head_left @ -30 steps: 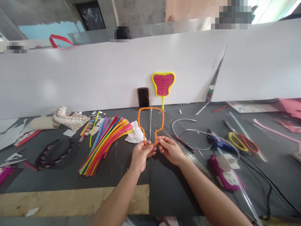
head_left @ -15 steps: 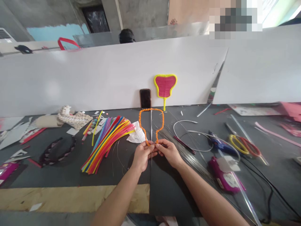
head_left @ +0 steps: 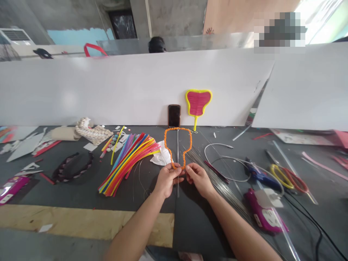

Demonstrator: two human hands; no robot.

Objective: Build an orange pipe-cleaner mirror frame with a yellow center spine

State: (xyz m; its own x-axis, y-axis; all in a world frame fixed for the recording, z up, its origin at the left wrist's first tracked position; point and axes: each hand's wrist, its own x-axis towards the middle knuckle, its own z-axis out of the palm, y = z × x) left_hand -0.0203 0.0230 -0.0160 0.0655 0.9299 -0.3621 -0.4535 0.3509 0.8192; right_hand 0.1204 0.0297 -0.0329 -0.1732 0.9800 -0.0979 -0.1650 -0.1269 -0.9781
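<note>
Head view: the left hand [head_left: 166, 179] grasps the bottom edge of a twisted orange frame [head_left: 191, 139] between its fingers, holding it upright above the dark tabletop [head_left: 197, 221]. A thin straight rod [head_left: 178, 148] runs down the middle of the frame and past the hand. The right hand [head_left: 199, 178] has its fingers bent together at the frame's lower right corner; whether they grip it, I cannot tell. Beyond, a phone [head_left: 174, 115] and a yellow-edged red fan [head_left: 199, 103] lean against a white panel [head_left: 130, 90]. Colourful strips [head_left: 127, 165] lie to the left, thin wires [head_left: 227, 192] to the right.
</note>
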